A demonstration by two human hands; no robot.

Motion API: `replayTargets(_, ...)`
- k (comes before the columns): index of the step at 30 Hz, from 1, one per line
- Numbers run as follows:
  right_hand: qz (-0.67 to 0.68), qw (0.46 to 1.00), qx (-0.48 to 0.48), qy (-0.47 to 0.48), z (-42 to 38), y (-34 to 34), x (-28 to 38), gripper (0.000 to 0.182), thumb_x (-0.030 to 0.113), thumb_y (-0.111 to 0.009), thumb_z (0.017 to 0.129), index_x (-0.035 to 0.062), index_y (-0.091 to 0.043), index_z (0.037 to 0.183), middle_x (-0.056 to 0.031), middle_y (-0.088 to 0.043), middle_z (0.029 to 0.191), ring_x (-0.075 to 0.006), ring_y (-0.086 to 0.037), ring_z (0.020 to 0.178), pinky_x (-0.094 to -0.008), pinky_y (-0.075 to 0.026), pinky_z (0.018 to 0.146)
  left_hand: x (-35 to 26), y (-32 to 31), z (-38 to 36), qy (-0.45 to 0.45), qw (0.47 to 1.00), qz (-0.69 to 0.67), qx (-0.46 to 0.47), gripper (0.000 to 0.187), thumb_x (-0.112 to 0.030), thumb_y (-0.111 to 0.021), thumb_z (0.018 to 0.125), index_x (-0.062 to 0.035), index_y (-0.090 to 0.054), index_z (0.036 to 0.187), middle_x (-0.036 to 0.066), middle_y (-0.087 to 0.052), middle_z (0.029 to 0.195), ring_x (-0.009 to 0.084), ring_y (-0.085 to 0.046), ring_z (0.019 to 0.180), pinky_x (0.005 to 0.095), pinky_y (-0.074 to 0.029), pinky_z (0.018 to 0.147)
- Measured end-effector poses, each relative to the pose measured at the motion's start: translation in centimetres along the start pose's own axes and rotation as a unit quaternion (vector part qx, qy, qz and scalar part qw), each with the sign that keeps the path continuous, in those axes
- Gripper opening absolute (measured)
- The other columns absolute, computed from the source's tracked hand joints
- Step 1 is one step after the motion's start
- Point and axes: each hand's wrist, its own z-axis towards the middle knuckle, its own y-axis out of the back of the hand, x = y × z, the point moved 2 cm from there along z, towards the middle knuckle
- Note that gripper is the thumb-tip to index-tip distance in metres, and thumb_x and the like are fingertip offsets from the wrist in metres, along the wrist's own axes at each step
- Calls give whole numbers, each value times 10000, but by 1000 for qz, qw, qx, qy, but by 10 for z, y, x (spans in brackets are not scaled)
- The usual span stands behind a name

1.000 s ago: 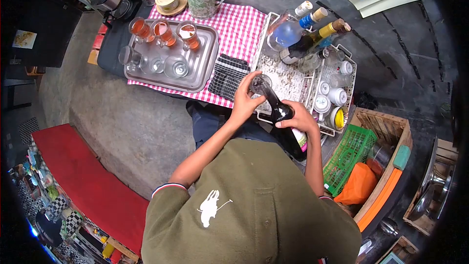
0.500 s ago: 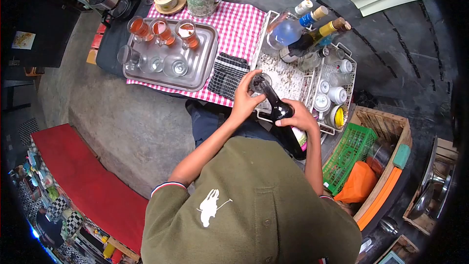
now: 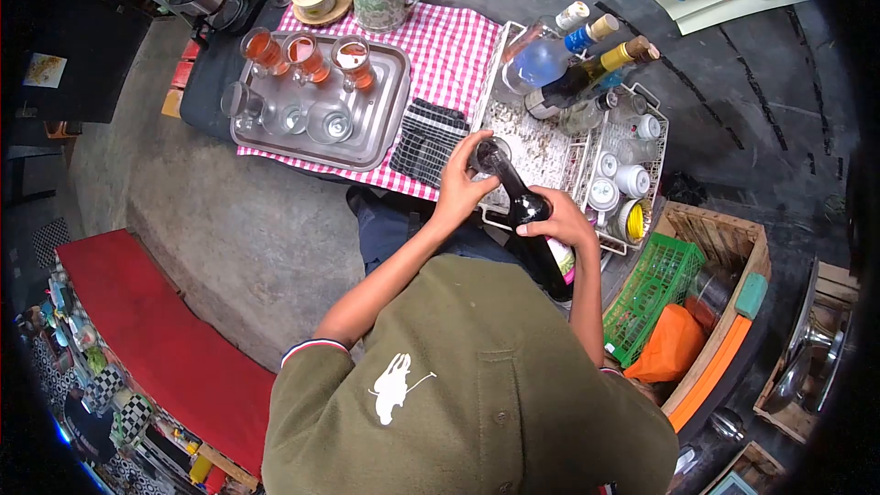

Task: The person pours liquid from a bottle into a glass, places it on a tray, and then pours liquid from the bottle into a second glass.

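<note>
Well, left fingers (image 3: 484,187) clasping a glass (image 3: 489,155), right fingers (image 3: 532,229) grasping a dark bottle (image 3: 528,209), contents unclear.

at frame centre, the left hand (image 3: 460,187) is holding a glass (image 3: 488,150); the right hand (image 3: 566,219) is gripping a tilted dark bottle (image 3: 531,211).

You can read no words, brands or numbers here. At the upper right of the frame, the labels on your clear bottle (image 3: 533,67) and yellow-necked bottle (image 3: 581,81) are too small to make out. Your shirt (image 3: 458,339), lower centre, bears a white emblem (image 3: 392,390) of a rider with a stick.
</note>
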Motion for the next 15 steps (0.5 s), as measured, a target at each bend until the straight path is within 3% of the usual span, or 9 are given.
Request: replayTargets(15, 24, 1000, 8, -12, -1, 0, 0, 585, 325, -886, 591, 13, -682, 1041, -40, -660, 841, -156, -604, 790, -309, -486, 769, 4, -1, 1, 11, 1000, -1, 9, 729, 108, -702, 731, -50, -506, 1415, 68, -498, 1377, 164, -544, 1221, 306, -480, 1025)
